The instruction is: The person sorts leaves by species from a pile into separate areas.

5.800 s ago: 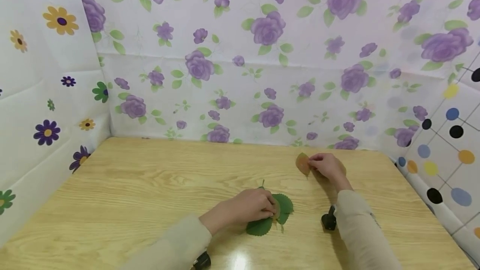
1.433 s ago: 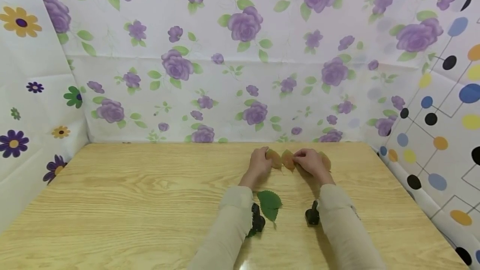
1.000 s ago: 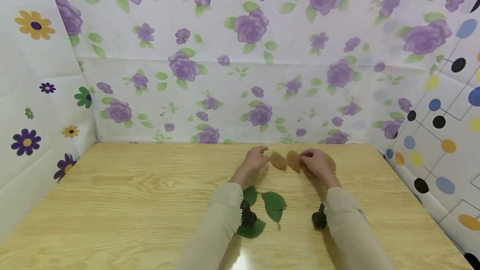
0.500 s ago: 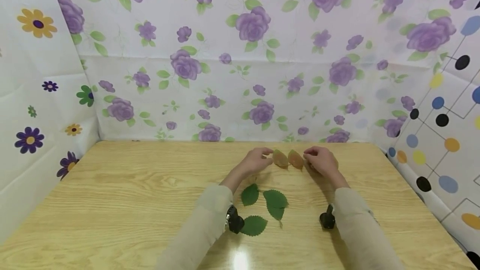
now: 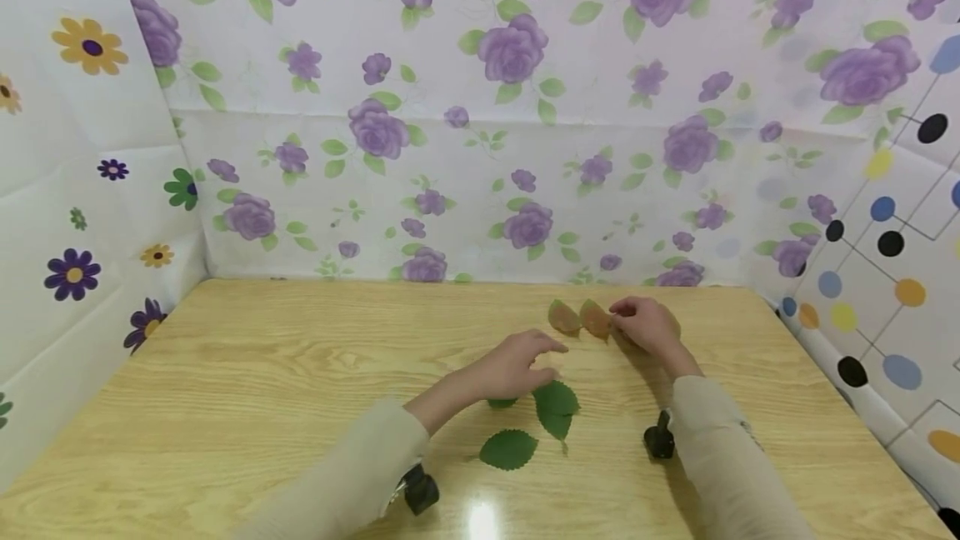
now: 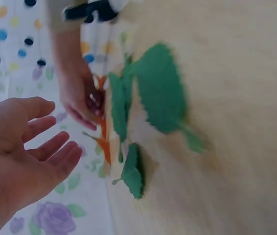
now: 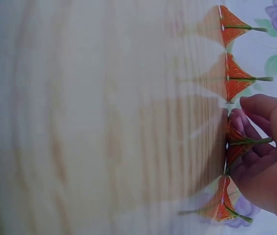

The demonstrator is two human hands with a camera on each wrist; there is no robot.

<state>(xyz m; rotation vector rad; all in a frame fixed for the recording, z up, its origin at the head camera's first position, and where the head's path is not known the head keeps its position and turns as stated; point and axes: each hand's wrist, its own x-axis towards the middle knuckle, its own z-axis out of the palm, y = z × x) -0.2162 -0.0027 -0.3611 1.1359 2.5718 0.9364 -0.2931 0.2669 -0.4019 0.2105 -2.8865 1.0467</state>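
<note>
My left hand (image 5: 512,367) hovers with fingers spread over the green leaves, holding nothing. One serrated green leaf (image 5: 508,449) lies in front of it. Another green leaf (image 5: 557,398) lies right of it, overlapped by a second; one more is mostly hidden under the hand. At the table's far side, my right hand (image 5: 647,325) pinches a veined orange leaf (image 7: 236,147) with a green stem, as the right wrist view shows. Left of it, an orange leaf (image 5: 564,317) and a second orange leaf (image 5: 596,319) stand side by side; another orange leaf (image 7: 225,198) is beyond the hand.
The wooden table (image 5: 300,373) reaches back to a floral cloth (image 5: 450,190). A dotted sheet (image 5: 892,298) rises at the right and a flowered sheet (image 5: 82,215) at the left. Black cameras (image 5: 420,490) are strapped to both wrists.
My left hand took an orange leaf from among the green ones, set it at the row's left end, let go and drew back over the green leaves. My right hand shifted slightly right.
</note>
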